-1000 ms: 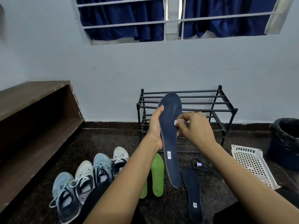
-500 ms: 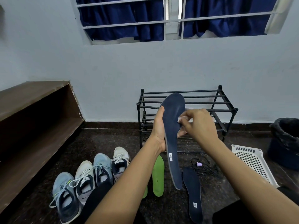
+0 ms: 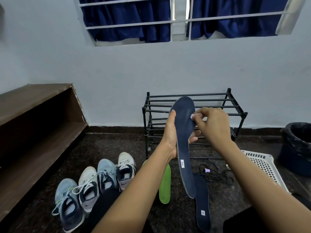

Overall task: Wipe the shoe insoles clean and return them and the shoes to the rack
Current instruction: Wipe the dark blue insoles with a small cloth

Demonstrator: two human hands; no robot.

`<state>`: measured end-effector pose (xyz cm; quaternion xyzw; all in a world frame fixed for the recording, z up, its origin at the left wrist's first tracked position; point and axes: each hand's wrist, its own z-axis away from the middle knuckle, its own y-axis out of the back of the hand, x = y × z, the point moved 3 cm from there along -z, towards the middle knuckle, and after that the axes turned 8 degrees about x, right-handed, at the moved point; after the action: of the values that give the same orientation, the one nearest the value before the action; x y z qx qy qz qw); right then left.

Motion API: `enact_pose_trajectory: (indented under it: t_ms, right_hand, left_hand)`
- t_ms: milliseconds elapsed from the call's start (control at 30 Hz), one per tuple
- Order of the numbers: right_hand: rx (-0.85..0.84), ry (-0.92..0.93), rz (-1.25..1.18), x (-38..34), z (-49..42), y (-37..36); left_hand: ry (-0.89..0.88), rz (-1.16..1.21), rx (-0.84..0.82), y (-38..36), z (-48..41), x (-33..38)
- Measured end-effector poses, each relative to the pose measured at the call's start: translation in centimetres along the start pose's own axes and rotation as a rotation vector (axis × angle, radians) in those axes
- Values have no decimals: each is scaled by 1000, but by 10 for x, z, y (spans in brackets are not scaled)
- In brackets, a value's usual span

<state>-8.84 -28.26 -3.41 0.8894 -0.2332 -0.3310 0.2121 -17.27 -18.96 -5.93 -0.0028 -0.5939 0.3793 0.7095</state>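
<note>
the left hand (image 3: 170,140) grips the navy insole (image 3: 184,140) upright by its left edge in front of the black rack (image 3: 235,108), while the right hand (image 3: 212,125) pinches a small white wipe (image 3: 192,116) against its right edge. a second navy insole (image 3: 202,209) and a green insole (image 3: 165,185) lie on the dark floor (image 3: 117,143) below, the four shoes (image 3: 94,185) lined up just left.

The held insole (image 3: 184,132) is navy, like the one on the floor (image 3: 202,204); another insole (image 3: 165,187) is bright green. The wipe (image 3: 192,116) is white. Black rack (image 3: 235,108), white latticed basket (image 3: 262,167), dark speckled floor (image 3: 117,145).
</note>
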Motion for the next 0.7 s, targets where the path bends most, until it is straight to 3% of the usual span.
enact_pose_trajectory:
  t_ms: [267, 500, 700]
  right_hand:
    - [-156, 51, -31, -8, 15, -12]
    - [-35, -13, -18, 1, 0, -2]
    - [-114, -79, -117, 0, 0, 0]
  left_hand:
    - [-20, 77, 28, 6, 0, 6]
    - [-10, 27, 32, 0, -1, 1]
    - [-17, 10, 43, 8, -9, 1]
